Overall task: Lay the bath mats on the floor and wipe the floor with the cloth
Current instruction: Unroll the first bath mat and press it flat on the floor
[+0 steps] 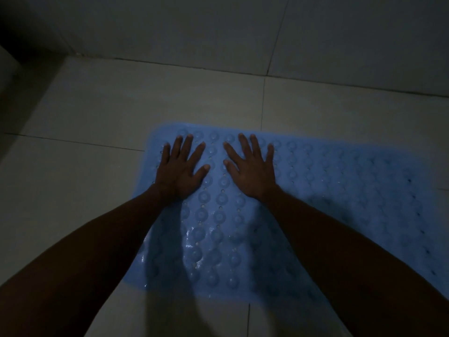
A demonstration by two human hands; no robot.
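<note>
A blue rubber bath mat (340, 186) with round bumps and small holes lies flat on the pale tiled floor (97, 113), stretching off to the right. My left hand (181, 166) rests palm down on the mat's far left part, fingers spread. My right hand (250, 169) lies flat beside it on the mat, fingers spread as well. Neither hand holds anything. Wet glints show on the mat's near left part. No cloth is in view.
The tiled wall (218, 27) rises just beyond the mat, meeting the floor along a dark seam. A dark corner and a pale object's edge (7, 66) sit at the far left. The light is dim.
</note>
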